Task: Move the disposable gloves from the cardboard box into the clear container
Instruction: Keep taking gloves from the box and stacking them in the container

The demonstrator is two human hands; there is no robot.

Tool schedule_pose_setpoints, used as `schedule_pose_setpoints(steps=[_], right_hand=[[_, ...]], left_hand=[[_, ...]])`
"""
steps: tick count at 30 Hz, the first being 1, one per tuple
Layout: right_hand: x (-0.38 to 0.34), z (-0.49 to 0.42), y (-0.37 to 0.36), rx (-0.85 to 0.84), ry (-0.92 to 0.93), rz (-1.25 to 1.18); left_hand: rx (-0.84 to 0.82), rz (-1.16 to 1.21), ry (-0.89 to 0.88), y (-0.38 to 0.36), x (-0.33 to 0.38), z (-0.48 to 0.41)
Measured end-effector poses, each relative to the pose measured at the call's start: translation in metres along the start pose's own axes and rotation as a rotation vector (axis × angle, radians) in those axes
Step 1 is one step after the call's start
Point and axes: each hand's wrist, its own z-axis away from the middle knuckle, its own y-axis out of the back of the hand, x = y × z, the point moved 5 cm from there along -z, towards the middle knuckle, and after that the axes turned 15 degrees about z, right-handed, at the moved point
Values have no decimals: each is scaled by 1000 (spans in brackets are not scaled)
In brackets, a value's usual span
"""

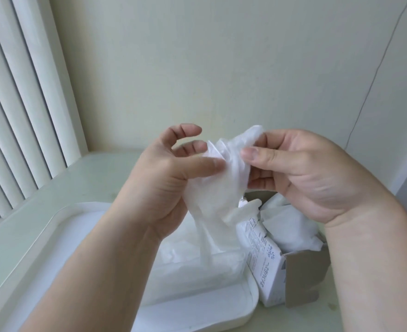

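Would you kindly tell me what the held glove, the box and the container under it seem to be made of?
The glove looks like thin plastic film: milky, translucent, crinkled and limp. The box seems cardboard: printed white outside, dull grey-brown on its flap's inner face. The container appears to be clear plastic, smooth-walled; its faint outline leaves this uncertain.

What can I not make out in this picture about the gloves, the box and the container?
All in the head view:
- How many gloves the left hand and right hand pinch: the thin layers blur together.
- How full the clear container is: the hanging gloves and left forearm cover it.
- The print on the cardboard box: too small.
- The box's right side: behind the right wrist.
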Motion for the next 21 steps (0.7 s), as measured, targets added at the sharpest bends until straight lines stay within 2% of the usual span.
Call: schedule_pose_setpoints(steps=[5,8,11,14,17,21], right_hand=[[-6,3,-3,-93,72,39],[-6,5,-3,-145,72,26],[-1,6,-6,-235,19,151],[1,7,-8,-275,-2,228],[-4,10,-11,-291,44,127],[-17,10,-9,-176,121,-29]], left_hand=[[-2,-121,152,4,-3,3],[116,-108,30,6,0,1],[198,-60,-158,8,12,1],[142,-3,-222,0,19,5],[85,-56,-277,-6,24,8],[24,-158,-330,-10,31,11]])
